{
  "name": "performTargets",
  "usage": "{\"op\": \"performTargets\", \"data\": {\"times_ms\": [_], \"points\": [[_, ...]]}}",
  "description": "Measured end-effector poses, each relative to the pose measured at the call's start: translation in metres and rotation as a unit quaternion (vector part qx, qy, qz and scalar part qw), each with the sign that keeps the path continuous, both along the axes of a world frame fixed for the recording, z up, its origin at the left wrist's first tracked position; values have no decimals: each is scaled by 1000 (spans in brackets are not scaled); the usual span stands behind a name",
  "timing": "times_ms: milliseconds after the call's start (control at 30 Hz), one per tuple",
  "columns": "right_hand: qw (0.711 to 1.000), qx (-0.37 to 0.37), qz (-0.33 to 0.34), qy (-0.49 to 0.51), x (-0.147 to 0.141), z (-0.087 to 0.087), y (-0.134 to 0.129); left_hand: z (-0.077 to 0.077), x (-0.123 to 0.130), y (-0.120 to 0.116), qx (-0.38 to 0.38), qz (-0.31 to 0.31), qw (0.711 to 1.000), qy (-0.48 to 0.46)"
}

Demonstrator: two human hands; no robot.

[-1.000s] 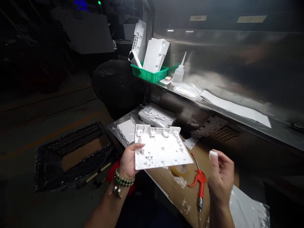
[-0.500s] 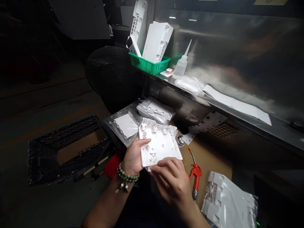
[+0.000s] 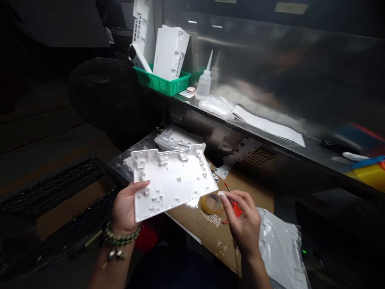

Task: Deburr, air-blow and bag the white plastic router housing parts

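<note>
My left hand grips a white plastic cover by its left edge, thumb on top. The cover's inner side faces up, showing small clips and raised tabs along the far edge. Just off the cover's right corner, my right hand pinches a small white scrap between thumb and fingertips; its material is too small to tell. Beneath the hands, a roll of yellowish tape lies on the cardboard. A red air blow gun is partly hidden behind my right hand.
Bagged white covers lie at the right, more bagged parts at the back. A steel shelf holds a green bin of white parts, a squeeze bottle and white sheets. A black crate sits at the left.
My left hand has moved left with the cover, turning it. My right hand has come away from the cover's near edge to the right, a white scrap now showing. The view has shifted right.
</note>
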State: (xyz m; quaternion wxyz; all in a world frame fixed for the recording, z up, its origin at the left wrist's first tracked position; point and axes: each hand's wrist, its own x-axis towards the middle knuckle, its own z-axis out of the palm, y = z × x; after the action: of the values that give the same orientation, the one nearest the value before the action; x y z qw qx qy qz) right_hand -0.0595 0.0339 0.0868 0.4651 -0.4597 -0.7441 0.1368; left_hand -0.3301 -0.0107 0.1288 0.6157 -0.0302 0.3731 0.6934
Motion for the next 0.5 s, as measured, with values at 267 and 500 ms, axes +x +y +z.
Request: {"op": "performTargets", "data": {"times_ms": [267,500], "points": [[999,24,-28,-8,1,-1,9,-6,-8,-6,3,25,998,-53],[999,41,-5,-24,7,0,8,-9,-12,-11,35,-4,999,-40]]}}
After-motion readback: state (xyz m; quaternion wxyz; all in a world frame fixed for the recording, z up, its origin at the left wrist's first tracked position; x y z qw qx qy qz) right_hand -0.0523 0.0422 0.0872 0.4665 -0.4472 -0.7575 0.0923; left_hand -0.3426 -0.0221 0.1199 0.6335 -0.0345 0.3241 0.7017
